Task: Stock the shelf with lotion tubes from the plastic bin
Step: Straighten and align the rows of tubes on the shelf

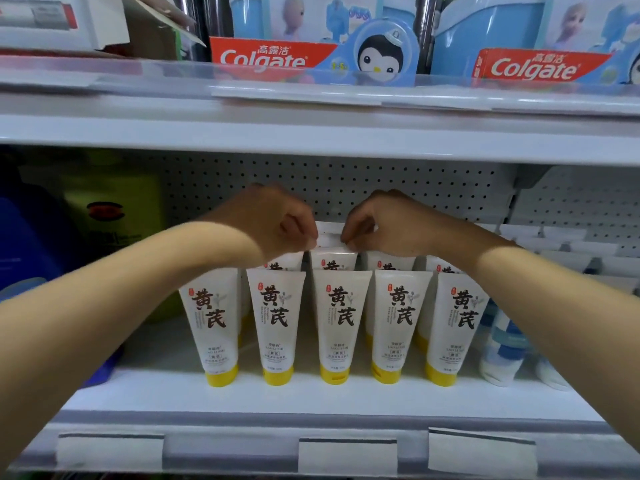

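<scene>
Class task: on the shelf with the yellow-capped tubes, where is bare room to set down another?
Bare white shelf lies left of the white yellow-capped lotion tubes, beside the green bottle, plus a strip along the front edge. The middle is crowded; both hands pinch a rear tube.

On the upper shelf we see two red Colgate boxes [265,58] [535,67], the left one beside a blue penguin-faced package [379,53]. Behind them stand pale blue boxes with cartoon figures [301,15]. At the far left of the lower level sit a green bottle [110,216] and a dark blue container [31,237]. To the right stands a blue-and-white bottle [502,348]. Blank price tags [348,455] line the front rail.
</scene>
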{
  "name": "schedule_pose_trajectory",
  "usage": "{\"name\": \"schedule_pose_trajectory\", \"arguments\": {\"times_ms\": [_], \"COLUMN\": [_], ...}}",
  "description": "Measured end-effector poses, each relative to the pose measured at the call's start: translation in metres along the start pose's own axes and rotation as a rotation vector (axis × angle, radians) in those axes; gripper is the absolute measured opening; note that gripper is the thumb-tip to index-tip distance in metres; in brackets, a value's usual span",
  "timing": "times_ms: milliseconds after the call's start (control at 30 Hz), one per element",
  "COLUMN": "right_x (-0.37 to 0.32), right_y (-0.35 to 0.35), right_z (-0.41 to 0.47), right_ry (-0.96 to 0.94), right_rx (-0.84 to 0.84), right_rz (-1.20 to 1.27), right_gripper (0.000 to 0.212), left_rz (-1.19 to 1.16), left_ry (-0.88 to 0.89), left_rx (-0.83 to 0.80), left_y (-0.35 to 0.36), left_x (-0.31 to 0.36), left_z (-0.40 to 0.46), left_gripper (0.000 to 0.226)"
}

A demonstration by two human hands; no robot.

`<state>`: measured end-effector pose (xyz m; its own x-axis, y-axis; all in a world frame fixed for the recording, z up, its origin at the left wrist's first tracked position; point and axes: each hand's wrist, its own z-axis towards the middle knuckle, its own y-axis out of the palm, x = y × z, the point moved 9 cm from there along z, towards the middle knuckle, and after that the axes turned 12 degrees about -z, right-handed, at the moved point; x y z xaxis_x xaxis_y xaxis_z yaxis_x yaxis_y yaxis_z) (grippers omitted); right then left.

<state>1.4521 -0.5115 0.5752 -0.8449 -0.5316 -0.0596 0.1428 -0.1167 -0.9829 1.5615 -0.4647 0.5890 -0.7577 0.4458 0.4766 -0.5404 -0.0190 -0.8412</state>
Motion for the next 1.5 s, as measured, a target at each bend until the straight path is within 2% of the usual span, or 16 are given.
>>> {"name": "schedule_pose_trajectory", "arguments": {"times_ms": [167,600,667,800,1000,1133,1367,1500], "right_x": [-0.01,-0.008,-0.006,0.005,0.0,0.0,0.006,0.005], "right_y": [0.016,0.017,0.008,-0.022,0.014,0.024,0.024,0.025], "right_z": [0.004,-0.001,0.0,0.013,0.038,0.044,0.041,0.041], "right_ry": [-0.029,-0.003,0.011,0.064,0.005,0.001,-0.004,0.0], "right_rx": [-0.085,-0.133,-0.089,0.118,-0.055,-0.124,-0.16,-0.148], "right_rz": [-0.051,-0.05,-0.036,-0.054,-0.175,-0.166,-0.144,-0.124], "right_gripper": [0.01,0.009,0.013,0.018,0.026,0.015,0.005,0.003], "left_rz": [0.019,0.011,0.038,0.062,0.03,0.019,-0.021,0.058], "left_ry": [-0.006,0.018,0.028,0.004,-0.054,-0.079,-0.129,-0.151], "left_rx": [0.028,0.049,0.045,0.043,0.04,0.01,-0.031,-0.109], "left_y": [-0.008,-0.013,-0.014,-0.018,-0.022,-0.019,-0.008,0.004], "left_x": [-0.01,-0.019,-0.021,-0.036,-0.053,-0.054,-0.06,-0.067], "left_z": [-0.002,0.003,0.005,0.013,0.028,0.036,0.044,0.049], "left_gripper": [0.013,0.015,0.015,0.016,0.013,0.013,0.014,0.016]}}
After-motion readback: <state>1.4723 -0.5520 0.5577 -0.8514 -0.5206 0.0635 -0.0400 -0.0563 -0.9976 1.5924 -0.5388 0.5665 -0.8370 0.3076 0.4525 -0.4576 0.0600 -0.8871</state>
